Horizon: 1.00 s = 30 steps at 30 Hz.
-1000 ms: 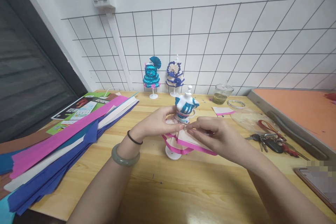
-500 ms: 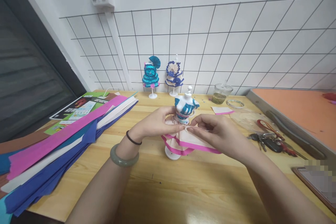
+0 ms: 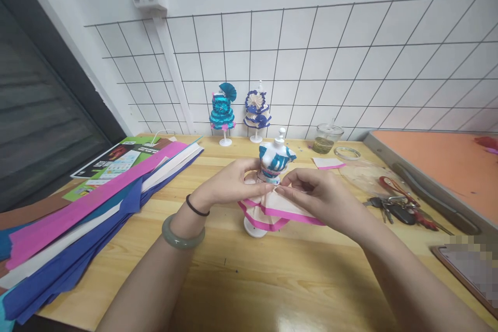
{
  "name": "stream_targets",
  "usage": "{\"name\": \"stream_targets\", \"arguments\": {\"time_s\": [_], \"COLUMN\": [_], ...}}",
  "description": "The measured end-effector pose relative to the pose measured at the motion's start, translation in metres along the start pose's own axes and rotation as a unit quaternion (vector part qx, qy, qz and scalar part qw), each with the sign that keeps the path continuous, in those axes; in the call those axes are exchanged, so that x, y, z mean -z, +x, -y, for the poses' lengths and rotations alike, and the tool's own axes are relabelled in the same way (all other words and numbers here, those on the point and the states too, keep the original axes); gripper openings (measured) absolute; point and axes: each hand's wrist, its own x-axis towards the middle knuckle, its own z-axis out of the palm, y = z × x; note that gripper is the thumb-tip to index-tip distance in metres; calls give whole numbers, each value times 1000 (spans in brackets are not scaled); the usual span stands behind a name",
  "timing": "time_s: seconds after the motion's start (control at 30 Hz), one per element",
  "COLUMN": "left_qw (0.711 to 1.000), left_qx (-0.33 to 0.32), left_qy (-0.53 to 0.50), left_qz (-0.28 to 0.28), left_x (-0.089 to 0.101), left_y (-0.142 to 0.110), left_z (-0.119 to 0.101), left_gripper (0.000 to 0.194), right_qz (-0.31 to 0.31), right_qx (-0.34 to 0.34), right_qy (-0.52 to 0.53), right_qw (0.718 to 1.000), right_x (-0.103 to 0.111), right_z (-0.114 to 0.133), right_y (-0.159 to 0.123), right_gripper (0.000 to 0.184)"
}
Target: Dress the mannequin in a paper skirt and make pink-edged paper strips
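A small white dress-form mannequin (image 3: 278, 148) stands upright on its round base (image 3: 254, 228), wearing a blue-and-white top. Around its lower part hangs a cream paper skirt (image 3: 262, 215) edged in pink. My left hand (image 3: 233, 181) is wrapped round the mannequin's waist from the left, its thumb pressing the skirt's top edge. From the right, my right hand (image 3: 319, 194) pinches the upper edge of a cream paper strip (image 3: 290, 207) with a pink border, at the waist beside the left thumb. The mannequin's back and some fingertips are hidden.
Two dressed mannequins, one turquoise (image 3: 222, 109) and one cream-and-purple (image 3: 257, 109), stand by the wall. Paper strips (image 3: 97, 202) lie left. On the right are a glass cup (image 3: 328, 137), a pink-edged paper scrap (image 3: 329, 163), keys (image 3: 400, 210), a phone (image 3: 467, 270) and an orange-topped board (image 3: 436, 166).
My right fingers have shifted slightly at the strip's upper edge, tucking it at the waist. My left hand keeps its hold. The whole view has drifted a little.
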Motion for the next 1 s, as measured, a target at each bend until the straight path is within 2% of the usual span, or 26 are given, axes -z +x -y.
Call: {"name": "stream_targets", "arguments": {"time_s": [0.1, 0.23, 0.47, 0.6, 0.7, 0.87, 1.0], "left_qw": [1000, 999, 998, 995, 992, 987, 985], "left_qx": [3, 23, 22, 38, 48, 56, 65], "left_qy": [-3, 5, -2, 6, 10, -17, -50], "left_qz": [-3, -33, -65, -94, -118, -150, -153], "left_x": [-2, -7, -9, -8, -7, -6, -5], "left_y": [0, 1, 2, 3, 4, 6, 6], "left_z": [-3, -5, 0, 4, 8, 12, 14], "left_gripper": [34, 37, 31, 29, 32, 33, 31], "right_qz": [4, 3, 4, -61, -99, -36, -110], "right_qx": [-1, 1, 21, 31, 89, 221, 272], "right_qy": [6, 2, -23, -37, -50, -140, -247], "right_qw": [1000, 1000, 1000, 997, 990, 964, 924], "right_x": [1, 2, 3, 4, 6, 0, -11], "right_z": [2, 5, 1, -2, 0, 9, 8], "right_y": [0, 0, 1, 1, 0, -2, -1], "right_gripper": [22, 24, 21, 17, 22, 19, 17]}}
